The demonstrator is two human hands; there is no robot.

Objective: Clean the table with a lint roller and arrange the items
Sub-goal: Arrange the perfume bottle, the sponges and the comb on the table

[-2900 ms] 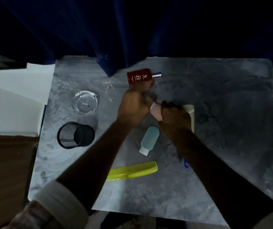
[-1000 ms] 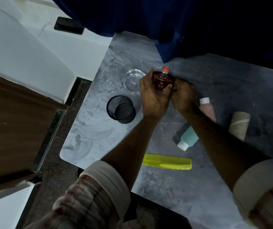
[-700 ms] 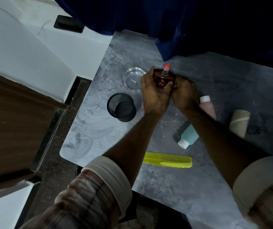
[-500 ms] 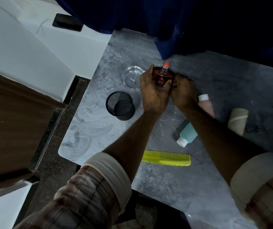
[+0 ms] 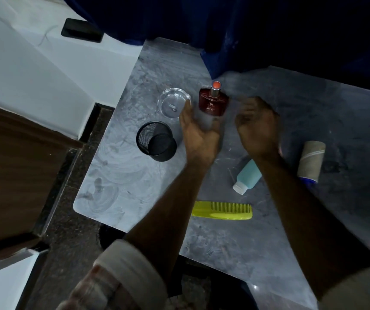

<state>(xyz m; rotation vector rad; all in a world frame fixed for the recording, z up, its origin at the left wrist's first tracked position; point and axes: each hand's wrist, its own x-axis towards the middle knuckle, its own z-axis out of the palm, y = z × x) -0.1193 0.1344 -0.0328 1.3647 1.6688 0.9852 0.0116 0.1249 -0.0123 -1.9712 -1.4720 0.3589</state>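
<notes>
A dark red perfume bottle [image 5: 212, 101] stands upright near the back of the grey marble table [image 5: 134, 175], free of both hands. My left hand [image 5: 198, 135] hovers just in front of it with fingers apart, holding nothing. My right hand [image 5: 256, 126] is to the bottle's right, blurred, fingers loosely curled and empty. The lint roller [image 5: 311, 161] lies on the table to the right. A teal bottle [image 5: 247, 176] lies on its side below my right wrist, and a yellow comb [image 5: 223, 210] lies nearer the front.
A clear glass ashtray [image 5: 174, 104] sits left of the perfume bottle, with a black mesh cup [image 5: 156, 140] in front of it. A dark blue curtain [image 5: 224, 41] hangs over the table's back edge. The table's left edge drops to dark floor.
Both hands have let go of the perfume bottle and drawn back from it. The bottle now stands alone beside the ashtray.
</notes>
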